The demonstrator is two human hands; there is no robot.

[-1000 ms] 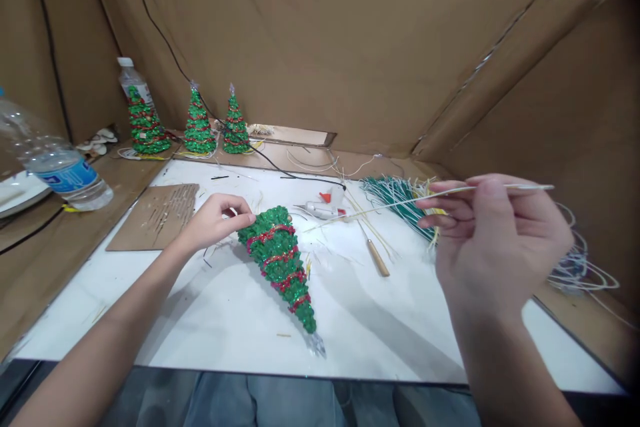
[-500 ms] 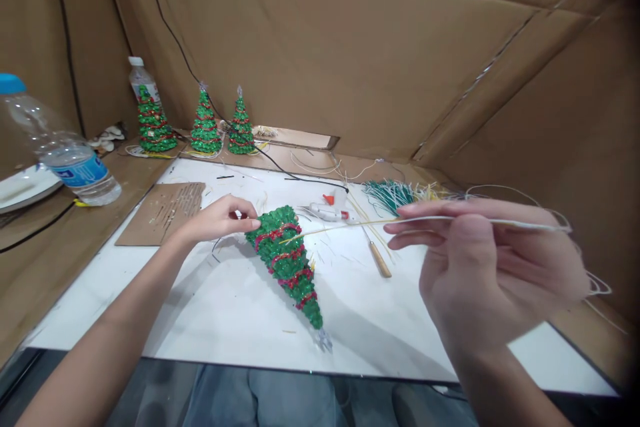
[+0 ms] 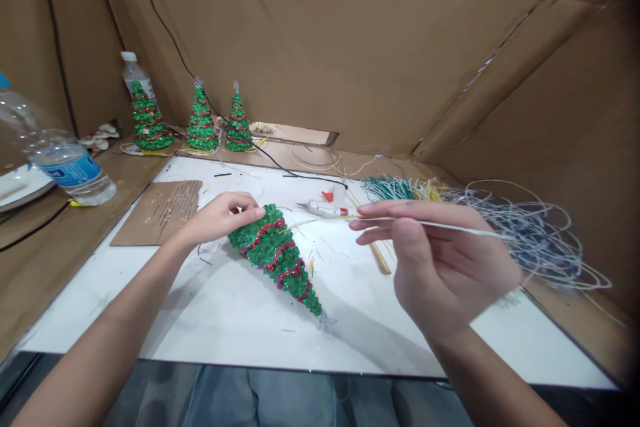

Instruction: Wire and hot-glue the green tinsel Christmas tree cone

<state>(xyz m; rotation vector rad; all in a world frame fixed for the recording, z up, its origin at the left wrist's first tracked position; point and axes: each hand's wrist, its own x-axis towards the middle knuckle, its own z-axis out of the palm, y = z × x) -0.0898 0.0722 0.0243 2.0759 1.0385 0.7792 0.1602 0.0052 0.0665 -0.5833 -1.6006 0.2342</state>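
Observation:
A green beaded tree (image 3: 275, 257) with red garlands is tilted over the white board, its clear star tip pointing toward the front right. My left hand (image 3: 230, 213) grips the tree's wide base between thumb and fingers. To the right, my right hand (image 3: 440, 253) pinches a thin yellow and white strand (image 3: 465, 228) between thumb and fingers. The strand's yellow end reaches left to the tree's red garland. A glue gun (image 3: 323, 207) lies behind the tree, and a wooden-handled tool (image 3: 381, 259) is partly hidden by my right hand.
Three upright trees (image 3: 201, 123) stand at the back left near two water bottles (image 3: 75, 170). Scored cardboard (image 3: 157, 212) lies left. Green fibres (image 3: 387, 190) and tangled white-blue strands (image 3: 535, 230) are at the right. A black cable (image 3: 280, 167) crosses the back.
My right hand has moved left with the strand, uncovering the tangled strands. The tree has shifted left at its base and turned slightly, still in my left hand.

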